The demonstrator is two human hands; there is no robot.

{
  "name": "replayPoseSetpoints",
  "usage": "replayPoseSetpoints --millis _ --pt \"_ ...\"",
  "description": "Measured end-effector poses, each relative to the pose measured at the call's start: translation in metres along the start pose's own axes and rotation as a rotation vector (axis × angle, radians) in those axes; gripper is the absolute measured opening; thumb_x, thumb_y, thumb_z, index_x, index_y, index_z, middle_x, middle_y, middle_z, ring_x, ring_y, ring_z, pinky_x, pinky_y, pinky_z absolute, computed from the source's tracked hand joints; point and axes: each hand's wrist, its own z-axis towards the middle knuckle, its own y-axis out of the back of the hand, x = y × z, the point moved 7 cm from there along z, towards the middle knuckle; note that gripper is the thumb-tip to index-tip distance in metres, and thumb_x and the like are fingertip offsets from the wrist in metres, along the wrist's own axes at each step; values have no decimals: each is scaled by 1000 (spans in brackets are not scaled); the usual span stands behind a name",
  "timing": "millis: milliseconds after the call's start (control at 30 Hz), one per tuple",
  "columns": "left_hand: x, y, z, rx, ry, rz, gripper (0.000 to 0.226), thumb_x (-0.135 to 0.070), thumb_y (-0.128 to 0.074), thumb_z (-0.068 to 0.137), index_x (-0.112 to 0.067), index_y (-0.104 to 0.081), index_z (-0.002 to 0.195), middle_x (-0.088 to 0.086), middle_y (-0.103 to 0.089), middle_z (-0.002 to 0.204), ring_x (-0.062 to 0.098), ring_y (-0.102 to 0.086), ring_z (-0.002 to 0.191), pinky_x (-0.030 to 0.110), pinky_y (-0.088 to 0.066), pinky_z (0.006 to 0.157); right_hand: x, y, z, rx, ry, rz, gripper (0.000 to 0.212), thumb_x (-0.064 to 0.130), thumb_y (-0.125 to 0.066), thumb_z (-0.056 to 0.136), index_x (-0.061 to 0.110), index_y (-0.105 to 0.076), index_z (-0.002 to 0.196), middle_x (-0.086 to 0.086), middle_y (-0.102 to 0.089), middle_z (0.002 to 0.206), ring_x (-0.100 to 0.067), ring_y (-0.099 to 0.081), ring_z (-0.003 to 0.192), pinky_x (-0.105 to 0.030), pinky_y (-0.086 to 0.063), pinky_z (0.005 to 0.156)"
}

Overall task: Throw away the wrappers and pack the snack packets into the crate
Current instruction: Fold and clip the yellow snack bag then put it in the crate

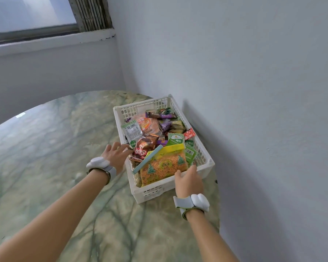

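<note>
A white slatted crate (151, 191) stands on the marble table by the right wall, filled with several snack packets. A big clear bag of orange noodle snack (165, 167) with a yellow top and a blue clip lies at its near end. A brown chip packet (145, 146) and green packets (189, 154) lie further in. My left hand (115, 154) grips the crate's left rim, fingers curled over it. My right hand (187, 179) grips the near right rim, fingers hooked inside by the noodle bag.
The round green marble table (55, 167) spreads out to the left and toward me. A plain wall (254, 110) runs close along the crate's right side. A window (36, 14) sits high at the back left.
</note>
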Motion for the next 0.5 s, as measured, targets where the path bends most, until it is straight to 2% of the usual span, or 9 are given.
replayPoseSetpoints --millis 67,133,233,300,367,433,500 --pt "3 -3 3 25 -44 110 55 -15 -46 92 -36 -36 142 -8 -26 155 25 -19 142 36 -22 110 -4 -17 -13 99 -87 14 44 49 -50 90 8 -54 104 -11 -67 92 -30 -63 76 -32 -43 55" --pt "1 -2 6 27 -95 214 42 -24 -41 97 -34 -40 138 -7 -30 153 24 -17 144 38 -18 113 -2 -28 -22 160 -159 77 50 53 -53 88 6 -53 105 -10 -65 95 -27 -57 71 -31 -40 55" --pt "0 -1 4 48 -221 326 35 -31 -39 98 -30 -49 131 -3 -43 145 23 -26 142 44 -10 119 8 -36 -36 139 -215 161 48 43 -58 88 1 -47 110 -13 -62 94 -31 -59 74 -33 -43 57" --pt "-1 -4 0 60 -276 342 37 -43 -43 94 -29 -52 128 0 -49 138 24 -38 135 47 -6 120 6 -36 -38 130 -232 182 44 37 -59 87 1 -45 109 -11 -57 87 -34 -60 74 -35 -46 58" --pt "13 -11 -18 88 -316 324 45 -54 -46 91 -29 -52 129 4 -49 135 25 -48 128 45 -11 120 10 -40 -49 150 -224 182 41 36 -60 84 3 -46 104 -10 -58 85 -33 -60 70 -35 -49 57" --pt "15 -11 -36 103 -366 301 52 -61 -46 89 -27 -54 128 5 -52 130 26 -54 119 40 -23 116 11 -43 -48 181 -197 146 38 36 -61 80 3 -49 95 -11 -61 80 -29 -59 62 -33 -47 51" --pt "32 -13 -66 110 -389 249 58 -68 -49 84 -24 -62 120 3 -58 119 24 -59 106 36 -41 101 28 -51 -59 208 -135 84 30 33 -60 78 5 -49 80 -7 -56 63 -24 -50 49 -27 -38 44"
